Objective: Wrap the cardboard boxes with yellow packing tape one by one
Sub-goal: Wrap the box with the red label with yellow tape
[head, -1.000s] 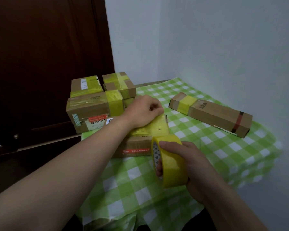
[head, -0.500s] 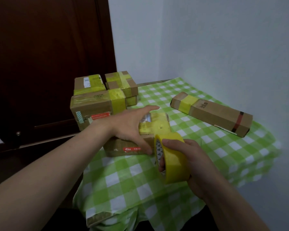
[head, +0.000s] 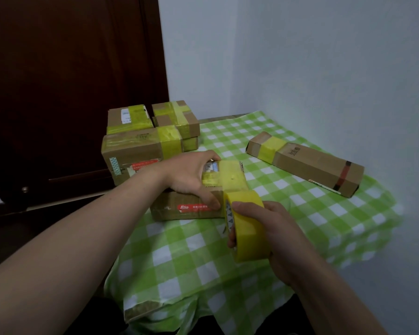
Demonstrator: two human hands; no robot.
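Observation:
A flat cardboard box (head: 179, 206) with a red label lies in the middle of the green checked tablecloth (head: 203, 257). A band of yellow tape (head: 230, 176) runs over its right end. My left hand (head: 191, 176) grips the box, fingers over the top and thumb pressed on the front face. My right hand (head: 269, 226) holds the yellow tape roll (head: 248, 226) upright just in front of the box's right end, with the tape strip leading from the roll up onto the box.
A stack of taped cardboard boxes (head: 140, 143) stands behind the box at the table's left rear. A long box (head: 307, 163) with a yellow band lies at the right rear. A dark wooden door is on the left, a white wall on the right.
My left hand has slid from the box's top down to a grip with the thumb on the front face. The box shifted slightly toward me. The roll stayed in my right hand.

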